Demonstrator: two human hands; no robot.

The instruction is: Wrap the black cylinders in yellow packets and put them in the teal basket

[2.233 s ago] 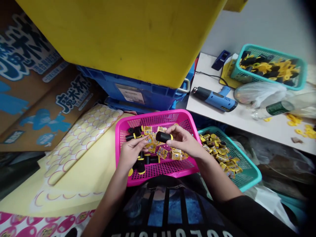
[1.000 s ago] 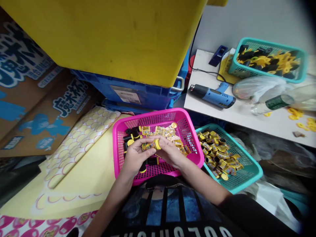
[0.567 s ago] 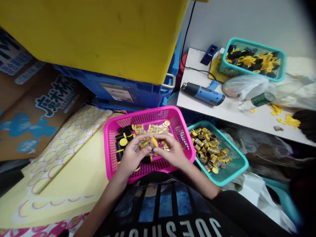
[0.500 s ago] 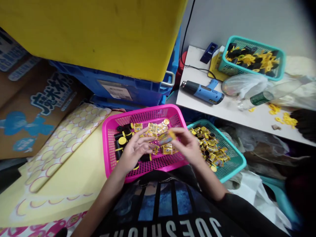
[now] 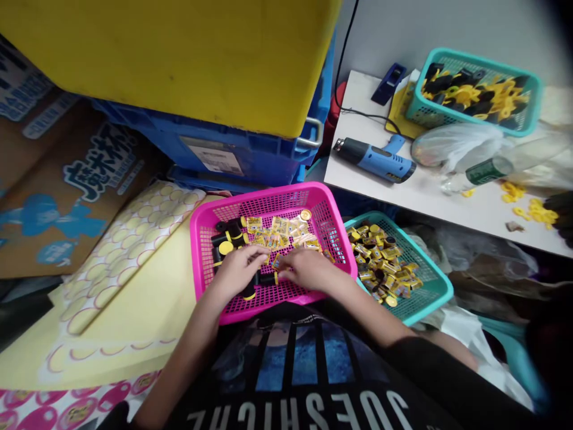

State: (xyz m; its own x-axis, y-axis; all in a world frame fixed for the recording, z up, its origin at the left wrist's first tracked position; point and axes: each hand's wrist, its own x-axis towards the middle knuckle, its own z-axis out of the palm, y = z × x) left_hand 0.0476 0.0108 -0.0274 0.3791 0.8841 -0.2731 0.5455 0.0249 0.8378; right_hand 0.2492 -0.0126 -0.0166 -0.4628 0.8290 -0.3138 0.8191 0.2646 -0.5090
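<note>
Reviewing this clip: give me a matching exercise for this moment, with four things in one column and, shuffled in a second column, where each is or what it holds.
Things:
1. Blue-and-black heat gun
2. Teal mesh basket on the table
3. Teal mesh basket on the lower right
4. Person's right hand

Places or contents:
A. Over yellow sachets in the pink mesh basket
B. Lying on the white tabletop
C. Holds small yellow-labelled cylinders
D. Holds black and yellow parts

Pairs: 1-B, 2-D, 3-C, 4-A

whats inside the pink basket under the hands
The pink plastic basket holds yellow foil packets and black cylinders with yellow caps. Whatever lies directly beneath the left hand and right hand is covered.
</note>
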